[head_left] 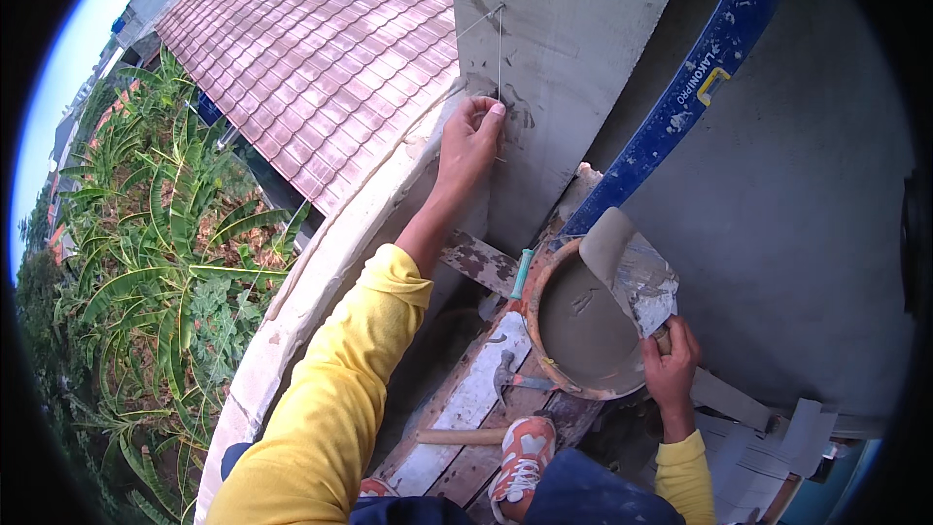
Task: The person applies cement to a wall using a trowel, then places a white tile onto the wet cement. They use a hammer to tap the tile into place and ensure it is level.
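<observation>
On my head feed, my left hand (470,139) is up at the concrete column (559,68), thumb and fingers pinched together on the white string (501,49) that runs down from a nail. My right fingers are clamped around the handle of the trowel (649,290), whose mortar-smeared blade I have over the round basin (534,319) of grey mortar (583,335). Beside the basin, I see a hammer (503,373) lying on the planks (483,360).
</observation>
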Motion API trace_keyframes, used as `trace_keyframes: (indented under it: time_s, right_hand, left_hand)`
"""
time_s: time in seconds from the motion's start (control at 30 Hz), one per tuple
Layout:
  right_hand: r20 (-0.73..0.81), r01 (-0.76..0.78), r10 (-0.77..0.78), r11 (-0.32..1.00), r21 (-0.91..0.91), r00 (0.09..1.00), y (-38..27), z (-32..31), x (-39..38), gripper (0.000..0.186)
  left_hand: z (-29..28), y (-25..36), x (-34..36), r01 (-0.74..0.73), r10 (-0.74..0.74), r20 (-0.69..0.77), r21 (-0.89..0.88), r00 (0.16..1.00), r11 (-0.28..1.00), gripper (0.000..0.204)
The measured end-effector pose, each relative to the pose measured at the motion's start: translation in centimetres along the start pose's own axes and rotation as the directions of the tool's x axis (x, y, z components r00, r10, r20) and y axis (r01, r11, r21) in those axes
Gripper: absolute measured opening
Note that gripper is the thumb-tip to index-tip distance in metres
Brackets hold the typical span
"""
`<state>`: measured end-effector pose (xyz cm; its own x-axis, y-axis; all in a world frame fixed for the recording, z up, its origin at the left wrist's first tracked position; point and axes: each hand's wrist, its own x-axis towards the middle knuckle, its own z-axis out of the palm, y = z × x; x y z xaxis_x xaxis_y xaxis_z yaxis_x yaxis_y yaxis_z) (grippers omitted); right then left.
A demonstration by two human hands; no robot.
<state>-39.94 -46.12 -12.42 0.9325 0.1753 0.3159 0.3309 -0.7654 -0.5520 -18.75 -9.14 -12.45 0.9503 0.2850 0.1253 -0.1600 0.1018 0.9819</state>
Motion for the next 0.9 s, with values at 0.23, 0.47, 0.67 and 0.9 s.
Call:
trace_keyframes:
  time_s: [0.23, 0.47, 0.67, 0.9]
  right_hand:
    - [0.054, 0.060, -0.063, 0.997, 0.041, 0.997, -7.9, 5.7, 8.4, 0.035]
    - [0.129, 0.074, -0.076, 0.997, 0.020, 0.989, -11.9, 12.9, 17.5, 0.043]
    - [0.155, 0.005, 0.006, 0.998, -0.069, 0.988, -12.4, 16.5, 19.9, 0.047]
    - [0.041, -0.007, 0.008, 1.000, -0.029, 0.999, -11.0, 16.9, 15.9, 0.045]
  left_hand:
    - [-7.8, 3.7, -16.6, 0.091, -0.090, -0.018, 0.090, 0.996, 0.992, 0.022]
    - [-9.8, 8.7, -26.7, 0.098, -0.105, 0.073, 0.099, 0.992, 0.990, 0.024]
    - [-9.8, 11.1, -28.9, 0.041, -0.041, 0.003, -0.184, 0.999, 0.982, 0.025]
    - [-11.5, 10.2, -28.4, 0.127, -0.195, -0.116, -0.434, 0.974, 0.892, 0.021]
